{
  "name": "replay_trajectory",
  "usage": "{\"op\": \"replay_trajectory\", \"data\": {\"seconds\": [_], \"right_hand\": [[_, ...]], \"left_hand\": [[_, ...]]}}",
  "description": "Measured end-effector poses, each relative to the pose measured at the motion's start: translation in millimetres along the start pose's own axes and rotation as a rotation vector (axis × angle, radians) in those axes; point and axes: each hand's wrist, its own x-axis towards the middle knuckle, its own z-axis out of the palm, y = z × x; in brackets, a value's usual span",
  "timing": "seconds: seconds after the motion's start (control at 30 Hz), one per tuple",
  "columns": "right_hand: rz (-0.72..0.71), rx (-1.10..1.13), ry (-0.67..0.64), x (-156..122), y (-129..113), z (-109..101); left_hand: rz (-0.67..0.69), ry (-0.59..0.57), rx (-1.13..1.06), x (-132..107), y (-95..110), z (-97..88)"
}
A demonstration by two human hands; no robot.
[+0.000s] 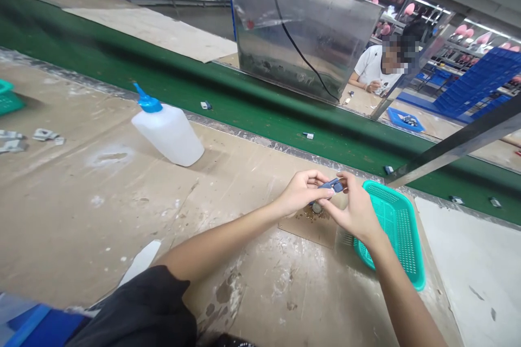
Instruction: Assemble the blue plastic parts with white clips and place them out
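Note:
Between my two hands is a small dark blue plastic part (336, 185), partly covered by fingers. My left hand (303, 191) is closed on its left side, thumb along the near face. My right hand (353, 203) pinches the other side, fingers at the top and thumb below. Just under the hands lie a small round metallic piece (317, 207) and a scatter of tiny brass-coloured bits (310, 216) on a piece of cardboard (305, 232). What the part is exactly cannot be made out.
A green basket (419, 249) stands right of my hands. Left is a white bottle with a blue nozzle (173, 133). Beyond runs a green conveyor belt (260, 119) carrying several small parts. A metal post (456, 143) slants at right. Across the belt sits a person (370, 65).

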Motion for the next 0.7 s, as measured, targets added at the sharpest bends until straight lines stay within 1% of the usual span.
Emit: {"op": "replay_trajectory", "data": {"seconds": [0.07,0.1,0.17,0.23,0.3,0.4,0.47,0.5,0.57,0.63,0.67,0.7], "right_hand": [[-0.019,-0.144,-0.045,-1.4,0.0,1.2],[-0.027,-0.202,-0.041,-2.6,0.7,3.1],[-0.032,-0.281,0.017,-5.7,3.4,8.1],[-0.032,-0.320,0.077,-9.4,7.6,13.2],[-0.018,-0.343,0.099,-12.9,12.1,17.1],[0.015,-0.365,0.076,-17.1,18.4,20.8],[0.034,-0.344,0.055,-19.1,22.7,21.8],[0.041,-0.316,0.043,-19.7,25.4,21.1],[0.064,-0.252,-0.006,-20.7,33.3,14.7],[0.102,-0.212,-0.060,-23.1,45.6,-1.6],[0.125,-0.200,-0.075,-25.8,53.5,-13.5],[0.149,-0.188,-0.082,-30.2,62.4,-27.2]], "left_hand": [[-0.010,-0.023,0.019,-2.0,-0.8,1.7],[-0.017,-0.031,0.029,-2.7,-1.5,2.9],[-0.026,-0.027,0.050,-3.4,-3.2,5.6],[-0.033,-0.003,0.064,-3.5,-5.0,9.0],[-0.039,0.026,0.072,-4.0,-6.8,13.4],[-0.015,0.051,0.129,-4.8,-9.4,22.2],[-0.012,0.021,0.204,-1.0,-10.1,27.7],[-0.016,-0.019,0.247,4.1,-9.5,29.1],[-0.021,-0.149,0.347,23.6,-5.4,26.4],[0.008,-0.239,0.477,54.5,2.8,13.4],[0.035,-0.195,0.545,72.2,8.2,3.2],[0.059,-0.096,0.617,89.7,14.1,-8.9]]}}
